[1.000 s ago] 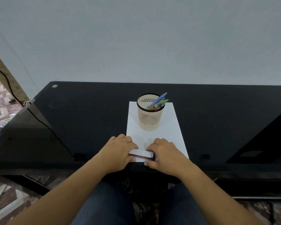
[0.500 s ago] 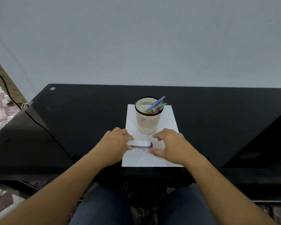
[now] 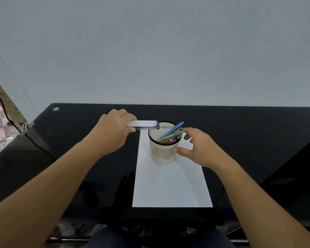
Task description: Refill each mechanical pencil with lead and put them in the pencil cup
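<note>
White lead case (image 3: 143,124) is clamped in the left grip (image 3: 115,130); the right grip (image 3: 199,149) is spread apart, with the beige pencil cup (image 3: 164,153) just to its left.

Views: we have one, the head camera, worn on our own head.
Position: we look from above the near edge of the black desk (image 3: 75,133), with our lap (image 3: 150,238) at the bottom edge.
Facing: forward and tilted down; the grey wall (image 3: 150,51) fills the upper part, the desk the lower.
Lens: wide-angle, taking in the desk's left corner.
Nearness: close; our forearms enter from both bottom corners.
Centre: the pencil cup (image 3: 164,152) on the white sheet (image 3: 170,187) sits near mid-frame.
Flanks: our left hand (image 3: 113,129), holding a flat case (image 3: 143,124), and our right hand (image 3: 199,149) frame the cup.
</note>
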{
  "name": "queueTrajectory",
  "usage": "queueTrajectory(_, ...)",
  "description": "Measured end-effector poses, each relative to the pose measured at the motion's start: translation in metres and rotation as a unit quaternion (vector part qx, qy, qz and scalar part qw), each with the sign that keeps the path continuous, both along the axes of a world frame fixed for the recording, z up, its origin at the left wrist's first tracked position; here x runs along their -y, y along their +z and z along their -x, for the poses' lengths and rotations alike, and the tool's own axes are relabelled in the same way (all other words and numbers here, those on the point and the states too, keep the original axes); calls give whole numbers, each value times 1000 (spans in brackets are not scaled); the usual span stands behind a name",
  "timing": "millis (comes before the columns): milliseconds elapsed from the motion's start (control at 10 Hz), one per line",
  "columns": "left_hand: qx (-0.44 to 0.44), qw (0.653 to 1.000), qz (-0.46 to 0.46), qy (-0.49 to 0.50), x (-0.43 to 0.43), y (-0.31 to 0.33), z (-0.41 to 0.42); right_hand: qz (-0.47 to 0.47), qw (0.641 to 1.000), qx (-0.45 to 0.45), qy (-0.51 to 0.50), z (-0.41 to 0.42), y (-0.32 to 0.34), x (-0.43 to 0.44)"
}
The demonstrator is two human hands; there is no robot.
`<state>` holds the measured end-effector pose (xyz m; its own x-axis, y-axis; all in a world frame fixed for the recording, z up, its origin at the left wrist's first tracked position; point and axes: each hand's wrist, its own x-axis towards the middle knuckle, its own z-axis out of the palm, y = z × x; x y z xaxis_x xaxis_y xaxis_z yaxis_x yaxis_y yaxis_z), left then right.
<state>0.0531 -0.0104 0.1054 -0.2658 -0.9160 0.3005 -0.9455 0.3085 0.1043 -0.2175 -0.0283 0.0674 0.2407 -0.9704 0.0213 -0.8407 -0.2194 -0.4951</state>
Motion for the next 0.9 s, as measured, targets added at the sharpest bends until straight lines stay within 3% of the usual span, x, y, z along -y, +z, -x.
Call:
queueTrajectory(200,60,998,0,-11,22,4,16,-30,999,13,14,-2,-7,8)
queueTrajectory(500,0,999,-20,-42,19,2,37,-52,999,7,16,-1,-14,9)
queueTrajectory(900,-32,999,-42,5,-6,-24,35,-56,998,-20,-3,-1,-21,-8)
